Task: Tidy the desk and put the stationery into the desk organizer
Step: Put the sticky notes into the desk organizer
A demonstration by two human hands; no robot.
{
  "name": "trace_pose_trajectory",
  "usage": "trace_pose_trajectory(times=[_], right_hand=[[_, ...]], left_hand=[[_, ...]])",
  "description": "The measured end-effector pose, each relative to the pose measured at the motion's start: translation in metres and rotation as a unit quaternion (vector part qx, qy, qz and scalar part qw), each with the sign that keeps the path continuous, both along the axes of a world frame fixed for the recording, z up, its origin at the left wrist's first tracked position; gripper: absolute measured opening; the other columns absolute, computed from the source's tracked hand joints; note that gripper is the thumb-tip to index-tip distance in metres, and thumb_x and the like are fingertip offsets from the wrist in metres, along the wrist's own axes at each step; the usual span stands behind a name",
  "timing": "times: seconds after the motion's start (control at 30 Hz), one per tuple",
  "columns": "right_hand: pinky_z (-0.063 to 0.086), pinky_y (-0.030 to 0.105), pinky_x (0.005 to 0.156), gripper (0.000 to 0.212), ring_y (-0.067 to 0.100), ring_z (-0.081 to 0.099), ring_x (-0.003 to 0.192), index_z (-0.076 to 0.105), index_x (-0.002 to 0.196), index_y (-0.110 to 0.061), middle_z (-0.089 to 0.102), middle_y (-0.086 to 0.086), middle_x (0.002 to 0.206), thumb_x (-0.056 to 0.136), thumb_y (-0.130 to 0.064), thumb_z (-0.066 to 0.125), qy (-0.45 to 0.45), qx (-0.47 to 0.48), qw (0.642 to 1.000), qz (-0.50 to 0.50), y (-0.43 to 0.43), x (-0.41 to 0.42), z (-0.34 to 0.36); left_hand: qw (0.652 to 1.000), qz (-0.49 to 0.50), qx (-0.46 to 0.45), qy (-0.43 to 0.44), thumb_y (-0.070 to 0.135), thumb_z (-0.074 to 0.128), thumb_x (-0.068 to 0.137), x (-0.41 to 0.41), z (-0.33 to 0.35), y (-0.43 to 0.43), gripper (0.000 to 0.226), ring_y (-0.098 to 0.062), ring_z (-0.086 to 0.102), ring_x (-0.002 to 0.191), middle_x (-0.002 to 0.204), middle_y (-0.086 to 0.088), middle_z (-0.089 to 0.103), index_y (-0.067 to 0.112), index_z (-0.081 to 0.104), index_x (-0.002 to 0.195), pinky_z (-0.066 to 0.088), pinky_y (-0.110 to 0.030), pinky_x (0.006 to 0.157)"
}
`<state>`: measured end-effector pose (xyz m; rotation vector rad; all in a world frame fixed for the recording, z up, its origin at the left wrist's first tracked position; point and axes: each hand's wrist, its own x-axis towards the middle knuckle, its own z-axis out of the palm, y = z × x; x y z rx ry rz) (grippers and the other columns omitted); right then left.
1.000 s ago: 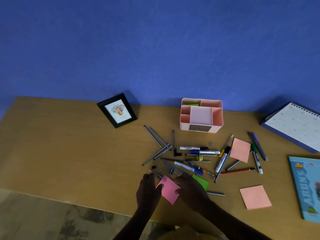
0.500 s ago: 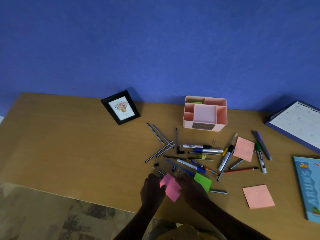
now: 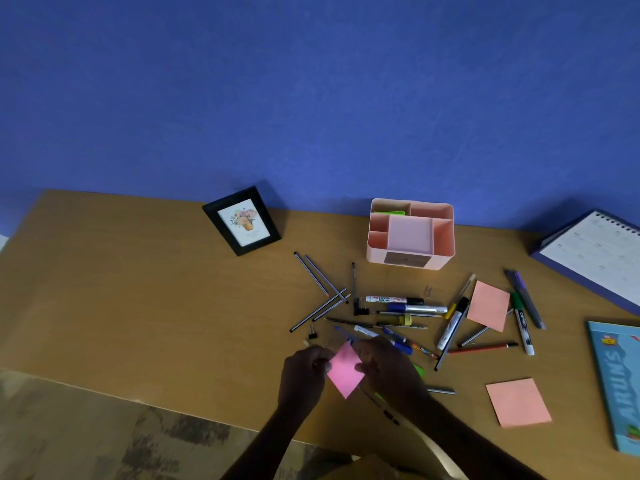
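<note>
Both hands are on the one item here: the left hand point(image 3: 304, 372) pinches the left corner of the pink sticky pad point(image 3: 344, 372) and the right hand point(image 3: 388, 368) pinches the opposite corner. The pad sits diamond-wise between them at the near edge of the desk point(image 3: 138, 289). Whether it is clear of the surface or resting on it, I cannot tell.

By my reading this is the pick-up step for the note pads. The desk organizer point(image 3: 375, 258) stands well apart, back by the wall, with a green slip point(image 3: 389, 213) showing in its rear left compartment and the other compartments looking empty from here.

What comes next? A carry forward over the scatter of pens and markers point(image 3: 394, 300) that lies between hands and organizer — high enough not to drag anything along. The pad is flat and light, so one hand should do for the drop. Plenty remains: two orange pads point(image 3: 488, 304) on the right, a green note point(image 3: 418, 370) half hidden under the right hand, and that whole pile of pens.
</note>
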<state>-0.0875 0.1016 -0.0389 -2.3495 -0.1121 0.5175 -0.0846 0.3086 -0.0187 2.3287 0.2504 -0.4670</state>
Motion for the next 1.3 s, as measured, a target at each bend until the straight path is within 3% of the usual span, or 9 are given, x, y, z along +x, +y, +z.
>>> trace_pose_trajectory(times=[0.13, 0.2, 0.3, 0.57, 0.67, 0.8, 1.03, 1.17, 1.3], right_hand=[[0.054, 0.023, 0.079, 0.041, 0.005, 0.065, 0.098, 0.065, 0.139, -0.024, 0.066, -0.009, 0.124, 0.099, -0.026, 0.074, -0.030, 0.066, 0.996, -0.051, -0.015, 0.029, 0.027], [0.059, 0.030, 0.079, 0.030, 0.008, 0.068, 0.099, 0.072, 0.130, -0.022, 0.071, -0.007, 0.119, 0.100, -0.023, 0.072, -0.043, 0.077, 0.996, -0.034, -0.023, 0.045, 0.038], [0.061, 0.036, 0.074, 0.017, 0.007, 0.071, 0.092, 0.079, 0.114, -0.021, 0.078, -0.006, 0.106, 0.102, -0.016, 0.069, -0.092, 0.083, 0.992, -0.006, -0.037, 0.065, 0.048], [0.065, 0.039, 0.078, 0.011, 0.011, 0.074, 0.092, 0.080, 0.106, -0.013, 0.079, -0.001, 0.101, 0.097, -0.008, 0.074, -0.220, 0.083, 0.971, -0.049, -0.071, 0.118, 0.090], [0.065, 0.039, 0.090, 0.012, 0.018, 0.075, 0.101, 0.080, 0.108, -0.010, 0.079, 0.003, 0.109, 0.097, -0.009, 0.076, -0.247, 0.069, 0.964, -0.074, -0.081, 0.139, 0.107], [0.065, 0.038, 0.085, 0.015, 0.018, 0.076, 0.095, 0.082, 0.109, -0.010, 0.081, 0.006, 0.109, 0.098, -0.006, 0.074, -0.294, 0.037, 0.950, -0.101, -0.093, 0.173, 0.127], [0.064, 0.042, 0.077, 0.013, 0.021, 0.076, 0.088, 0.081, 0.105, -0.004, 0.081, 0.009, 0.098, 0.097, 0.001, 0.072, -0.385, 0.002, 0.919, -0.087, -0.109, 0.235, 0.132], [0.064, 0.042, 0.076, 0.011, 0.023, 0.076, 0.088, 0.081, 0.101, -0.003, 0.080, 0.011, 0.097, 0.098, 0.001, 0.071, -0.389, -0.019, 0.916, -0.096, -0.110, 0.260, 0.126], [0.063, 0.042, 0.074, 0.011, 0.024, 0.074, 0.083, 0.080, 0.095, -0.005, 0.079, 0.010, 0.092, 0.098, -0.001, 0.070, -0.372, -0.036, 0.923, -0.091, -0.113, 0.276, 0.110]], left_hand=[[0.997, -0.058, -0.015, -0.056, 0.008, 0.073, 0.095, 0.017, 0.017, -0.004, 0.019, 0.003, 0.071, 0.089, 0.100, 0.011, 0.079, 0.020, 0.082, 0.107, 0.063, -0.029, 0.078], [0.992, -0.085, -0.026, -0.085, 0.008, 0.073, 0.095, 0.031, 0.026, -0.009, 0.020, 0.001, 0.071, 0.092, 0.103, 0.009, 0.079, 0.020, 0.082, 0.109, 0.062, -0.029, 0.077], [0.985, -0.112, -0.040, -0.126, 0.009, 0.072, 0.095, 0.054, 0.041, -0.018, 0.023, 0.001, 0.069, 0.094, 0.104, 0.010, 0.078, 0.022, 0.083, 0.111, 0.059, -0.024, 0.078], [0.948, -0.161, -0.017, -0.275, 0.009, 0.068, 0.099, 0.132, 0.080, -0.049, 0.020, -0.003, 0.066, 0.090, 0.101, 0.004, 0.075, 0.017, 0.081, 0.111, 0.048, -0.012, 0.078], [0.931, -0.175, -0.021, -0.320, 0.010, 0.067, 0.101, 0.162, 0.095, -0.064, 0.020, -0.005, 0.067, 0.089, 0.103, 0.001, 0.075, 0.015, 0.080, 0.115, 0.054, -0.016, 0.078], [0.909, -0.198, -0.006, -0.368, 0.010, 0.067, 0.100, 0.204, 0.107, -0.080, 0.022, -0.011, 0.068, 0.090, 0.105, -0.002, 0.075, 0.015, 0.080, 0.117, 0.057, -0.027, 0.078], [0.886, -0.191, 0.025, -0.422, 0.012, 0.067, 0.102, 0.258, 0.114, -0.101, 0.020, -0.013, 0.074, 0.089, 0.106, -0.003, 0.078, 0.013, 0.081, 0.117, 0.057, -0.021, 0.078], [0.884, -0.192, 0.046, -0.424, 0.009, 0.068, 0.101, 0.281, 0.107, -0.109, 0.018, -0.018, 0.076, 0.088, 0.104, -0.005, 0.079, 0.011, 0.082, 0.113, 0.058, -0.024, 0.076], [0.891, -0.187, 0.070, -0.407, 0.009, 0.064, 0.100, 0.294, 0.095, -0.115, 0.020, -0.019, 0.075, 0.085, 0.102, -0.004, 0.079, 0.013, 0.082, 0.109, 0.048, -0.021, 0.071]])
